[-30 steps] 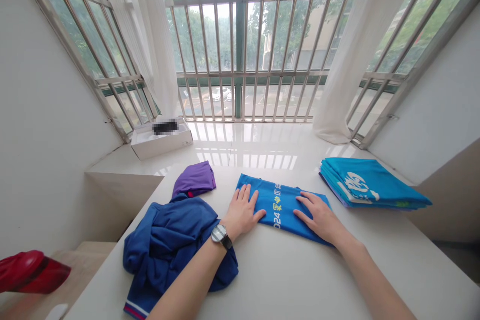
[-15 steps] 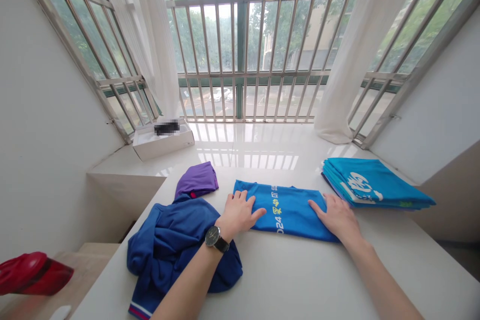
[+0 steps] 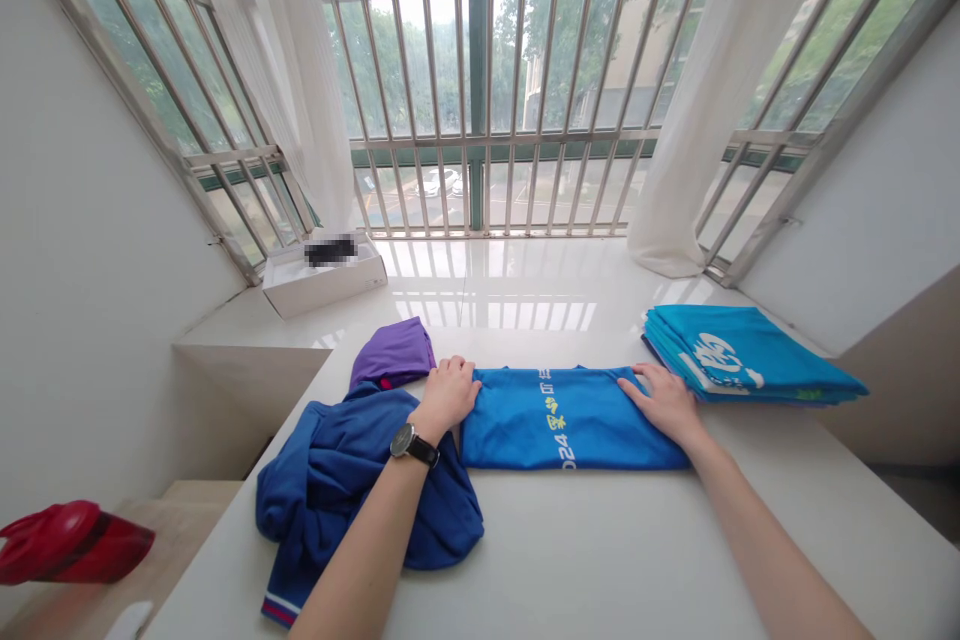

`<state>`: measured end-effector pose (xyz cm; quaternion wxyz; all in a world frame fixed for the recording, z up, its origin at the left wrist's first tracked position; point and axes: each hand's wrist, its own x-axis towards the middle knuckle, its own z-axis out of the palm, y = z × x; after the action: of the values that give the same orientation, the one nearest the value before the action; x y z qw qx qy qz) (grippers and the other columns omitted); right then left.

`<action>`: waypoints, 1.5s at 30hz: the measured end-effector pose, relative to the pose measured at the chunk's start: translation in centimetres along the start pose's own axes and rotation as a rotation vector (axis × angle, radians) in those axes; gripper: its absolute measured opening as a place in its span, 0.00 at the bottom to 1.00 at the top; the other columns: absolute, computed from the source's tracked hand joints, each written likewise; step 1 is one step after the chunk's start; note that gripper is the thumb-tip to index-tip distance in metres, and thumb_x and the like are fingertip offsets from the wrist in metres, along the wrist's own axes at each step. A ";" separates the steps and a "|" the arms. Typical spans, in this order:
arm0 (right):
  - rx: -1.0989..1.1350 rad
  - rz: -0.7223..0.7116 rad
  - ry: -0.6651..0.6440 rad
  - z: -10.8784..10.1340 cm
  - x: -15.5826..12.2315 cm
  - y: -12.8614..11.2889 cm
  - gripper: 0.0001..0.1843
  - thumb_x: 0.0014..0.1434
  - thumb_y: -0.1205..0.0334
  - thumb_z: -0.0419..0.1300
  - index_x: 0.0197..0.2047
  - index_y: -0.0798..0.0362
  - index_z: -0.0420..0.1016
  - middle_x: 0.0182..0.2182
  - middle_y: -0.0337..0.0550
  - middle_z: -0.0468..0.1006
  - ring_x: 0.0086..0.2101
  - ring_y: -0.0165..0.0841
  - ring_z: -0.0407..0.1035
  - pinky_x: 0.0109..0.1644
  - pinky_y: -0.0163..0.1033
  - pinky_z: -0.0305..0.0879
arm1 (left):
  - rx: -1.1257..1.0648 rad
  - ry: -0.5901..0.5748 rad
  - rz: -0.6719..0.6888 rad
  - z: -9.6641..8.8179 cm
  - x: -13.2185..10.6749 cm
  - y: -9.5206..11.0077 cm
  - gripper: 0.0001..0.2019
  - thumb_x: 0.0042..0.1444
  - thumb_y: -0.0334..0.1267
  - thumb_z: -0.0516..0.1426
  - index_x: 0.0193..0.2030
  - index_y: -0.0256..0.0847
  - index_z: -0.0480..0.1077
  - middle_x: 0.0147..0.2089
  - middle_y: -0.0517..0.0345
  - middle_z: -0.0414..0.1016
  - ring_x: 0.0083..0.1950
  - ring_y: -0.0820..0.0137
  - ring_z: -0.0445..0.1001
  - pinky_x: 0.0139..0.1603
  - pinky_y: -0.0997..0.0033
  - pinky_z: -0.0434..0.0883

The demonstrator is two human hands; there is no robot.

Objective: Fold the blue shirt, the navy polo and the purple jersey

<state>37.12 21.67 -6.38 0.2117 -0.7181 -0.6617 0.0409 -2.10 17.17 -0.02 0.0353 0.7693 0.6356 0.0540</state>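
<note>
A long folded blue T-shirt (image 3: 574, 418) with yellow and white print lies across the white table (image 3: 570, 560). My left hand (image 3: 448, 395), with a black-strapped wristwatch (image 3: 412, 444), sits at the shirt's left end, its fingers bunched on the edge. Whether those fingers pinch the cloth I cannot tell. My right hand (image 3: 664, 405) lies on the right end, fingers spread on top. A crumpled dark blue garment (image 3: 352, 490) with a striped cuff lies under my left forearm. Just beyond it is a purple folded garment (image 3: 392, 355).
A stack of folded bright blue shirts (image 3: 739, 357) sits right of my right hand. Behind the table are a glossy white sill, a white box (image 3: 322, 280) with a blurred dark item, and barred windows. A red object (image 3: 67, 542) shows low left.
My hands have slid apart, toward the shirt's two ends. The blue shirt now lies longer and flatter, with its ends further apart. The view has shifted slightly.
</note>
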 end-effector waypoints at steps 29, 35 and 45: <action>0.213 -0.053 -0.013 -2.6 -2.0 -0.9 0.18 0.60 0.44 0.51 0.32 0.48 0.71 0.26 0.42 0.77 0.29 0.39 0.72 0.36 0.40 0.63 | -0.587 0.007 -0.164 0.1 0.8 -1.8 0.13 0.53 0.47 0.59 0.34 0.38 0.73 0.30 0.53 0.79 0.34 0.63 0.78 0.37 0.70 0.69; 0.142 0.041 -0.010 -2.3 -2.1 -0.7 0.17 0.62 0.45 0.50 0.39 0.48 0.71 0.30 0.47 0.80 0.35 0.44 0.75 0.35 0.40 0.62 | -0.581 -0.042 -0.123 -0.1 0.5 -1.7 0.15 0.53 0.49 0.57 0.25 0.40 0.70 0.24 0.57 0.76 0.32 0.65 0.76 0.33 0.71 0.64; 0.112 0.047 -0.061 -2.7 -2.1 -0.8 0.18 0.62 0.44 0.50 0.39 0.48 0.71 0.29 0.46 0.80 0.36 0.44 0.75 0.34 0.39 0.62 | -0.535 -0.027 -0.120 0.0 0.5 -1.5 0.18 0.54 0.54 0.56 0.26 0.40 0.70 0.26 0.55 0.77 0.31 0.65 0.75 0.32 0.72 0.65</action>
<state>37.03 19.00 -4.07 0.2301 -0.7190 -0.6474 0.1048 -3.49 17.94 -0.19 0.2491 0.6941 0.6428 0.2075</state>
